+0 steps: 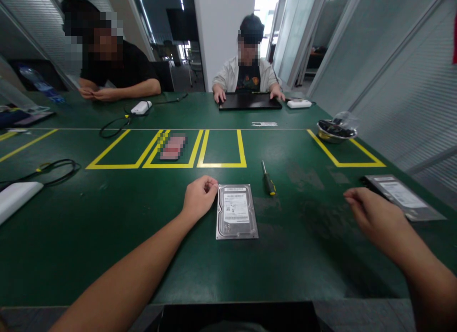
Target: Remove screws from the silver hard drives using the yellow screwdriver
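Observation:
A silver hard drive (236, 211) with a white label lies flat on the green table. Beside its upper left corner is my left hand (200, 196), its fingers curled and the fingertips pinched together; whether anything small is between them is hidden. My right hand (374, 215) is at the right, fingers closed, near a second labelled drive or metal plate (403, 196); what it may hold cannot be made out. A black and yellow screwdriver (269, 180) lies between the hands, beyond the drive's upper right corner.
Yellow tape (223, 165) marks rectangles, one around a pink blurred object (173, 147). A bowl (336, 134) with dark items stands back right. White boxes and cables (60, 167) lie left. Across the table sit two people, one with hands on a black panel (250, 101).

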### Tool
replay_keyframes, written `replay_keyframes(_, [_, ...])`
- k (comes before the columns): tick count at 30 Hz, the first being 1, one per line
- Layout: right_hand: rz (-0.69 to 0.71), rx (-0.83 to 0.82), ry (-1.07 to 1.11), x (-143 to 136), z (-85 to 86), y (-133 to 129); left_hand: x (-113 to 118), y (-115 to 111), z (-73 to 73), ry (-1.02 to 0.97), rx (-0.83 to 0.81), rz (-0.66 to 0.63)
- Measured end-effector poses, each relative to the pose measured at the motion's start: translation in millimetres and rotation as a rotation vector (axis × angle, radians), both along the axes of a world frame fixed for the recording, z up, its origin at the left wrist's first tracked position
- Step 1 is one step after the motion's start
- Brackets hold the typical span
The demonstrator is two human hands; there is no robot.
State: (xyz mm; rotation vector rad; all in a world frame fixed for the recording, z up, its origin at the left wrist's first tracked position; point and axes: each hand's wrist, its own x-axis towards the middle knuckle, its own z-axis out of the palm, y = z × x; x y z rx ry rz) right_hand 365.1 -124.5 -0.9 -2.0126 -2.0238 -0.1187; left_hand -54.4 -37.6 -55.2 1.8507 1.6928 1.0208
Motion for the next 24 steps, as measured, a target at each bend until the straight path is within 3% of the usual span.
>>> replay_keyframes(7, [0.454,0.1,0.149,-114.4,49.1,-5.5,-0.8,0.5,-0.5,-0.007,-0.011,-0.006])
replay_keyframes(12, [0.752,0.115,0.217,-177.6,66.3,-12.2,-2.5,0.9,0.0,-0.01,-0.011,-0.015])
replay_keyframes(16, [0.853,0.177,0.346,-204.7,55.5,-1.8,-2.5,0.4,0.5,-0.028,0.002,-0.026])
replay_keyframes(24, [0.803,0.171,0.587,-208.7,-1.3,23.2,-3.0,0.8,0.2,-0.065,0.019,-0.026])
